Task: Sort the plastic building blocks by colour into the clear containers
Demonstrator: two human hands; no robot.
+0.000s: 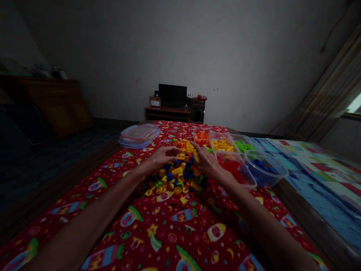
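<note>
While the white label [155,103] on a cardboard box [152,99] by the far wall is too small to be read, the cloth [180,235] on the bench [306,216] is seen to be red and printed with rockets, stars and moons.

Item: heap of toy bricks [177,175], glossy, apparently plastic, mostly yellow and blue with some green and orange; studded blocks and ring shapes included. It is set mid-bench between the hands, its longer run directed away from the wearer, and the single bricks are turned every way. One yellow brick [183,202] is lodged at the near edge.

Item: left hand [160,158], placed at the heap's left flank. Its fingers [171,149] are curved and parted from the thumb beside yellow bricks; whether any is gripped cannot be told.

Item: right hand [208,164], placed at the right flank. Its forefinger is extended along the heap; its grip is hidden and cannot be judged.

Item: clear containers, grouped at right. Orange bricks [202,138], yellow bricks [222,145], green bricks [244,146] and red bricks [232,168] are held in four-sided ones, blue bricks [262,165] in a round tub [279,177].

Item: translucent lids [139,135], rounded at the corners, stacked flat at far left.
</note>
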